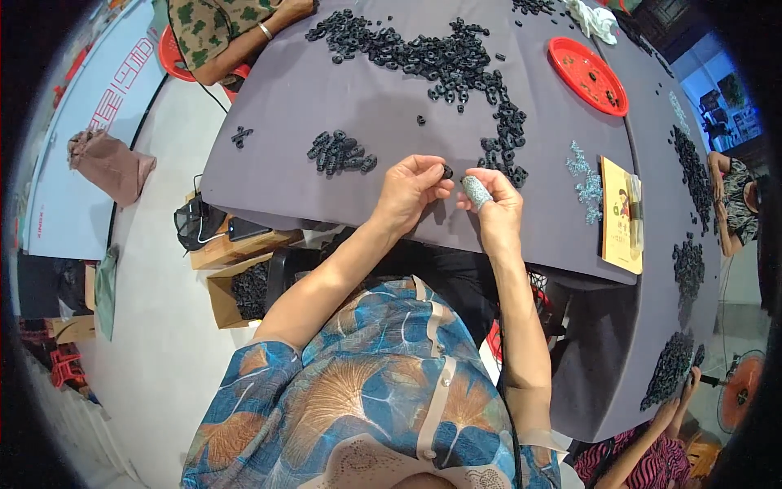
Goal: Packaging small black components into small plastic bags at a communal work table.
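Observation:
Over the near edge of the grey-covered table, my left hand [411,189] pinches a small black plastic piece [447,172] between thumb and fingertips. Close on its right is my right hand [498,208], fingers curled together. A pale grey-green wrap [476,191] covers what looks like its thumb. Whatever this hand grips, if anything, is too small or hidden to make out. Beyond my hands, a long trail of similar black pieces [456,61] curves across the table. A smaller heap of them [338,152] lies to the left of my left hand.
Right of my hands lie small clear bits [585,181] and a yellow booklet [617,213]. Farther back is a red tray [586,75] with a few pieces. Other people's arms [244,49] reach in at the far left and right edge. A carton of black pieces [236,293] stands below left.

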A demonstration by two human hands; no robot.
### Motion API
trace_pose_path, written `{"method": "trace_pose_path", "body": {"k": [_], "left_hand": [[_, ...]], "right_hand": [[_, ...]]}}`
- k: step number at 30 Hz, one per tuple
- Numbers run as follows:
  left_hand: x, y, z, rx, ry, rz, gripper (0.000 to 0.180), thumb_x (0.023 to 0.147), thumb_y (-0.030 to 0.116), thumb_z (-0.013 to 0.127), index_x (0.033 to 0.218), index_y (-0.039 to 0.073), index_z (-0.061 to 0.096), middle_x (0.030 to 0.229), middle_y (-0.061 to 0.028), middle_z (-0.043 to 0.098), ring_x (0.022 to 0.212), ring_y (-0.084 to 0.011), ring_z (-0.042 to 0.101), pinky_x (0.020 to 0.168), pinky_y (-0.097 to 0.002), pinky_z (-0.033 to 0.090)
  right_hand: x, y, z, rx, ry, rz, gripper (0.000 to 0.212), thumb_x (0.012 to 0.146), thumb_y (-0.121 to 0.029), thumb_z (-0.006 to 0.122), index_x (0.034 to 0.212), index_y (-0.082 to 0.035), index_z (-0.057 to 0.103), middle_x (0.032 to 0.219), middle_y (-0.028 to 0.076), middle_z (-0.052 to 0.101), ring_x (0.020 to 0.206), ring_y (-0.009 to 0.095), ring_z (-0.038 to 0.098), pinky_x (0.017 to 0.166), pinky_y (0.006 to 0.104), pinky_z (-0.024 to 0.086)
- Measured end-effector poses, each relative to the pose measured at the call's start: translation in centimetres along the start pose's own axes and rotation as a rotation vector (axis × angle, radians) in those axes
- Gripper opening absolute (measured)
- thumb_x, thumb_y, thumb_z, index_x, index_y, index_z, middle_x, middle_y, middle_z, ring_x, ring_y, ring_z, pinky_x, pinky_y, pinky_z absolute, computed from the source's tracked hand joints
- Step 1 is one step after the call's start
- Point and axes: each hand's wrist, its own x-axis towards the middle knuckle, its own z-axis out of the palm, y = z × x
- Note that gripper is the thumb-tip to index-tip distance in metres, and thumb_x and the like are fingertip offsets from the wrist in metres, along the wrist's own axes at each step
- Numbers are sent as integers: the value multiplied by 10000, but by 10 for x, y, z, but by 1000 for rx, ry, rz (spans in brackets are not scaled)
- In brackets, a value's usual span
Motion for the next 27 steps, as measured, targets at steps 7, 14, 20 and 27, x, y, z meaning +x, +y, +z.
{"method": "trace_pose_path", "body": {"k": [7, 14, 20, 27], "left_hand": [[1, -4, 0, 15, -7, 20, 132, 864, 59, 606, 975, -4, 571, 778, -63, 613, 638, -134, 607, 550, -228, 496], [0, -5, 1, 118, -20, 72, 124, 870, 66, 601, 966, -7, 570, 755, -49, 599, 612, -106, 580, 537, -213, 479], [-2, -3, 0, 81, -1, 51, 126, 870, 66, 601, 962, -12, 564, 756, -47, 595, 597, -99, 565, 534, -211, 474], [-4, -4, 4, 103, 16, 57, 129, 871, 73, 604, 959, -9, 554, 729, -40, 589, 574, -97, 545, 534, -211, 464]], "right_hand": [[-6, 0, 13, 117, -22, 64, 134, 860, 48, 519, 973, 17, 583, 808, 102, 647, 698, 152, 637, 609, 254, 538], [-7, 5, 14, 57, -9, 18, 133, 877, 32, 508, 996, 33, 568, 818, 103, 646, 690, 141, 630, 587, 246, 531], [-7, 4, 17, 19, -38, 67, 136, 890, 16, 494, 1009, 37, 556, 833, 98, 648, 650, 113, 603, 556, 226, 510], [-9, -2, 14, -198, -112, 129, 106, 899, -47, 459, 931, 7, 544, 712, 45, 602, 539, 79, 545, 438, 230, 447]]}}
